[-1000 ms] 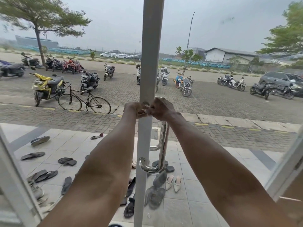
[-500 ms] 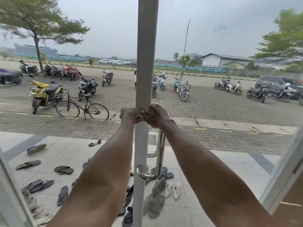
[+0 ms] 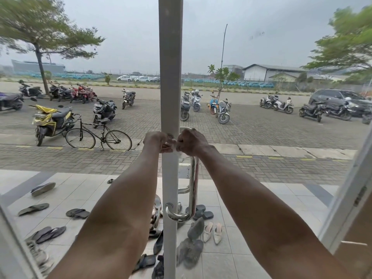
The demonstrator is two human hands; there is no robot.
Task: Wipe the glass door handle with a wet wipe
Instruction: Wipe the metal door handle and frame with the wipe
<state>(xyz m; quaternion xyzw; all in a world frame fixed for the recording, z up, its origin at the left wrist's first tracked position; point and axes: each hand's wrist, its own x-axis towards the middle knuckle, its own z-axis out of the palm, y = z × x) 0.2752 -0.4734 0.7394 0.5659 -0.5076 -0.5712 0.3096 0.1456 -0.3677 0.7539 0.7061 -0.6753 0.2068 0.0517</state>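
Both forearms reach straight out from the camera and meet at the top of the door handle (image 3: 193, 178), a polished steel tube that stands upright just right of the white door frame (image 3: 170, 77) and curves back into it at the bottom. The left hand (image 3: 158, 142) sits in front of the frame with its fingers curled inward and pressed together, and its fingertips seem to nip something pale against the right hand's. The right hand (image 3: 191, 142) is closed over the handle's upper bend, knuckles toward the camera, probably to work round the top mount. A pale scrap between the two hands is likely the wet wipe (image 3: 174, 142), though it is too small to be sure. That both hands are bunched at one spot suggests the wipe is being folded or fed around the tube there; the long shaft below looks not yet covered. Beyond the glass, sandals (image 3: 77, 213) and shoes lie scattered on the tiled porch (image 3: 84, 190). Farther out a bicycle (image 3: 98, 135) stands on the brick paving among parked scooters (image 3: 51, 119).
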